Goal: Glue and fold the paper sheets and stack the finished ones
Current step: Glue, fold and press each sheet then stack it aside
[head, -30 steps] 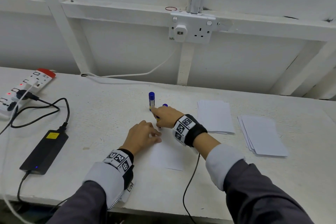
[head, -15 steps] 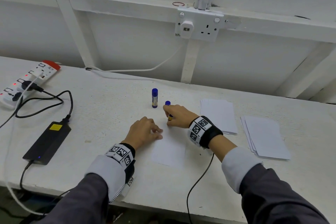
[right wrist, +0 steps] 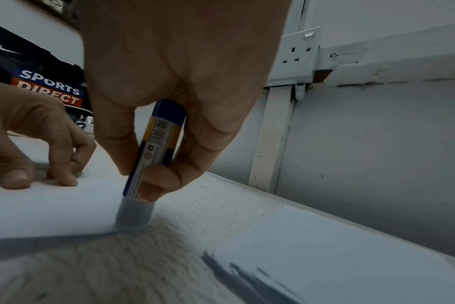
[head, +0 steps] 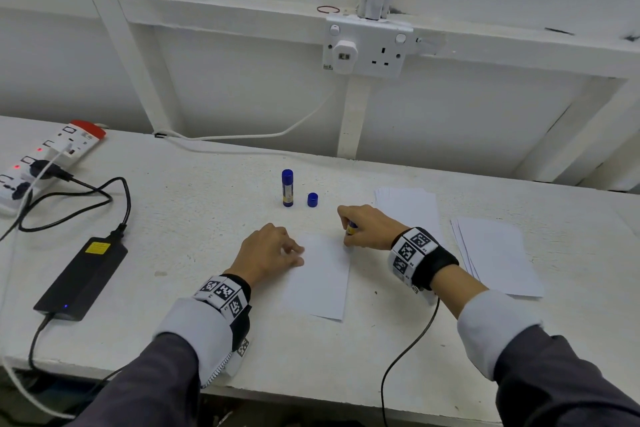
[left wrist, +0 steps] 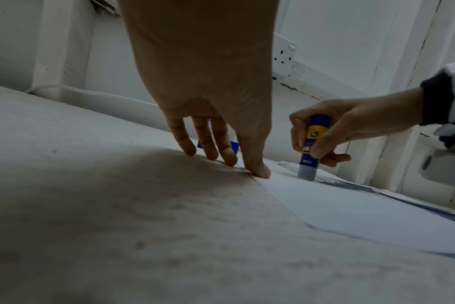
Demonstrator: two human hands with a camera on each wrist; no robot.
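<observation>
**Glue stick at the far right corner of the working sheet**

I have one paper sheet (head: 320, 279) lying flat on the white table (head: 194, 229) in front of me, between my two hands. My left hand (head: 268, 255) rests on the sheet's far left corner, fingers loosely bent, fingertips (left wrist: 259, 171) pressing the paper down to keep it from sliding. My right hand (head: 367, 227) pinches the glue stick (right wrist: 156, 148) between thumb and fingers and holds it nearly upright, its uncapped grey tip touching the sheet at the far right corner, just at the paper's edge. The blue cap (head: 312, 200) stands on the table beyond the sheet, just beside a second glue stick (head: 287, 188), which is capped and upright.

Progress, as I judge it: gluing of this sheet is at or near its start, since the tip sits at a corner and I can make out no glue trace on the paper. The fold and the stacking of this sheet are not yet done. Two piles lie to my right: a nearer-to-wall stack (head: 408, 210) just beyond my right wrist and a fanned stack (head: 498, 255) farther right. I cannot tell which holds finished pieces and which holds blanks.

The sheet is plain, white, uncreased and thin; it looks likely to drag or wrinkle under the sticky tip unless held.
</observation>
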